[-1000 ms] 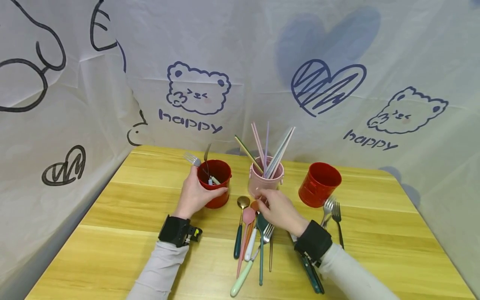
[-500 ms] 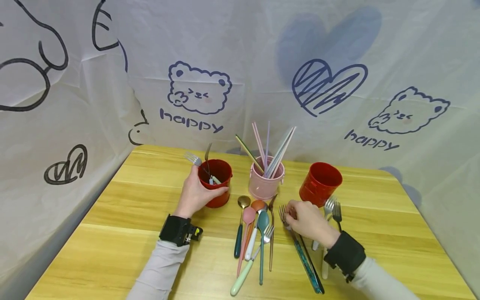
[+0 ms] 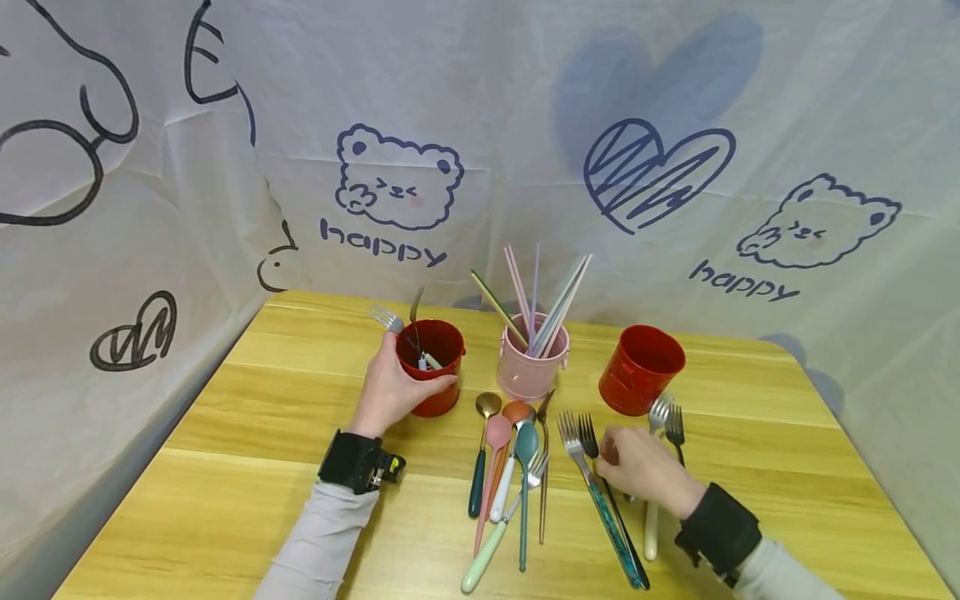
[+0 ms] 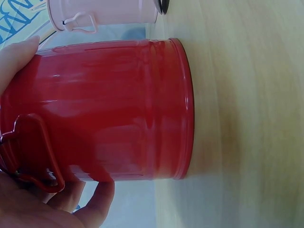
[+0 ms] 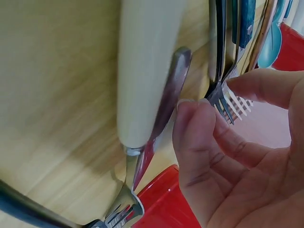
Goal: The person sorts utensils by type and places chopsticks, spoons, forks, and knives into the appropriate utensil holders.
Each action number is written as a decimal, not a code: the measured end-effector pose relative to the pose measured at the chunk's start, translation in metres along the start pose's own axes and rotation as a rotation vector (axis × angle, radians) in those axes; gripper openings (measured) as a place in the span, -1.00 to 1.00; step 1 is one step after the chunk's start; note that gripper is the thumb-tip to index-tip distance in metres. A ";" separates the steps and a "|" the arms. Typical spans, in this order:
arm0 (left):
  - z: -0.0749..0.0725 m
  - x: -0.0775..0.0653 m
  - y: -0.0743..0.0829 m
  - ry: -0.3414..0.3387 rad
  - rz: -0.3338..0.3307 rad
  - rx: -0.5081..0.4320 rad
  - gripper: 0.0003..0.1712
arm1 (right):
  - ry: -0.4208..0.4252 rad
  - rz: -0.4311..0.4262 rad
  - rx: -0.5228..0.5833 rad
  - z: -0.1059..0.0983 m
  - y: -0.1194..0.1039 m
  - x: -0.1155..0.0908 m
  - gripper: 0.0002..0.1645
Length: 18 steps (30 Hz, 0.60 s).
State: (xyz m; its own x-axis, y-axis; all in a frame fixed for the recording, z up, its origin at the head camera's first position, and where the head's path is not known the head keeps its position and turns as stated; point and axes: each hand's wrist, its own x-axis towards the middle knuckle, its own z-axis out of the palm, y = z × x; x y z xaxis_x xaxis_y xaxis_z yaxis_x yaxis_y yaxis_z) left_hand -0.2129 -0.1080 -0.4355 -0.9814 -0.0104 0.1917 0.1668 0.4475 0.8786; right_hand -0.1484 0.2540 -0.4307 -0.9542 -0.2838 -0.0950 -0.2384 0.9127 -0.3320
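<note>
My left hand (image 3: 397, 387) grips a red bucket (image 4: 104, 109) from its left side, thumb along the front and fingers round behind. Two forks (image 3: 386, 317) lean out at its left rim, and light handles show inside. My right hand (image 3: 641, 468) is over the cutlery on the right, with thumb and fingers bent and a gap between them. Its fingertips are right beside the neck of a black fork (image 3: 588, 435), and nothing shows held. Left of that lies a fork with a teal patterned handle (image 3: 611, 521). A cream-handled fork (image 5: 147, 71) is close to the right wrist camera.
Several spoons and forks lie mid-table, among them a pink spoon (image 3: 497, 432) and a teal spoon (image 3: 527, 437). Behind them stands a pink bucket (image 3: 528, 375) of straws. A second red bucket (image 3: 633, 379) is at the right, with forks (image 3: 675, 425) before it.
My right hand has moved right and toward me, from the pink bucket and spoons, past the teal-handled fork, to the black fork. The left hand stays on the red bucket.
</note>
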 end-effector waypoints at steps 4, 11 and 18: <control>0.000 0.001 -0.001 0.000 0.003 -0.006 0.10 | -0.022 0.045 0.001 0.001 0.000 -0.002 -0.81; 0.000 0.000 -0.002 0.000 0.007 -0.015 0.08 | -0.047 0.093 -0.002 0.004 -0.002 -0.004 -0.78; 0.001 0.001 -0.002 -0.001 0.011 -0.019 0.07 | -0.047 0.126 0.002 0.008 -0.008 -0.003 -0.77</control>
State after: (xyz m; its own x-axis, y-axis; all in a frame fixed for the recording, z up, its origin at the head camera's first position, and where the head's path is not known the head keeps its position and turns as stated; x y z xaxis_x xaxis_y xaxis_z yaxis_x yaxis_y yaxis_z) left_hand -0.2141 -0.1087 -0.4378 -0.9797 -0.0047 0.2004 0.1790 0.4302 0.8848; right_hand -0.1425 0.2452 -0.4356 -0.9670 -0.1806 -0.1799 -0.1171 0.9415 -0.3161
